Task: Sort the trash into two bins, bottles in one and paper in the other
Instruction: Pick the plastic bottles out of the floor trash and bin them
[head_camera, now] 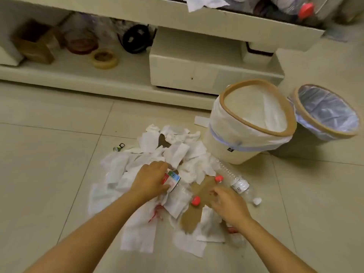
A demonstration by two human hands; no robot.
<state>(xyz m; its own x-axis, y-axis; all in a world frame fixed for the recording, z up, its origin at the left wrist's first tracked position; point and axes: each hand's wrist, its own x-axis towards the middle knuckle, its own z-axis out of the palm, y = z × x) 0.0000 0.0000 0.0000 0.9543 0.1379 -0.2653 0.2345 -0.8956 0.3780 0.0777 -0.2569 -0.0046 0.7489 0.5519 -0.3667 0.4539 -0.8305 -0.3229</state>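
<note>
A heap of white paper tissues and brown cardboard pieces lies on the tiled floor. My left hand grips a clear bottle with a red and blue label and a red cap. My right hand rests on the cardboard with its fingers bent over the edge; whether it holds anything is unclear. A second clear bottle with a red cap lies just beyond that hand. Two lined bins stand at the right: a white bin and a darker bin.
A low white cabinet runs along the back, with jars and a tape roll on its shelf. A small metal pull tab lies left of the heap and a white bottle cap to the right. Bare tiles surround the heap.
</note>
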